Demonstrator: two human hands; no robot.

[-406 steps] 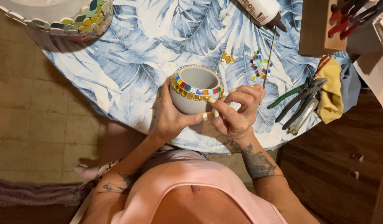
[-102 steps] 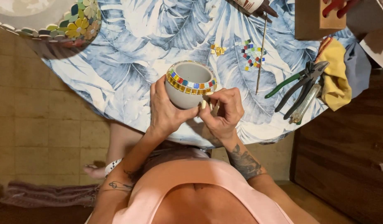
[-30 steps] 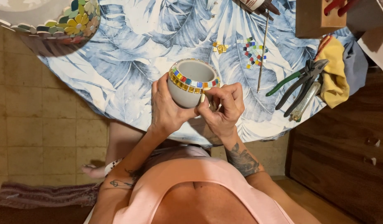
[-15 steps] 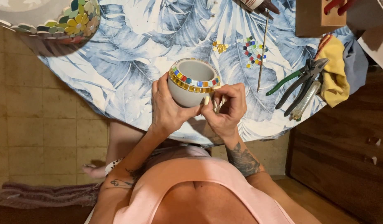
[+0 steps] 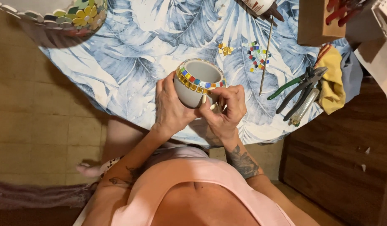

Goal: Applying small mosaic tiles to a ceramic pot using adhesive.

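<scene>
Over leaf-print tablecloth (image 5: 130,62), left hand (image 5: 170,109) grips mosaic pot (image 5: 196,82); right hand (image 5: 227,111) pinches its side.

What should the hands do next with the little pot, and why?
Probably press the small piece at the right hand fingertips against the grey pot, just under its band of coloured tiles. The left hand grips the pot, and the wall below the band is bare.
</scene>
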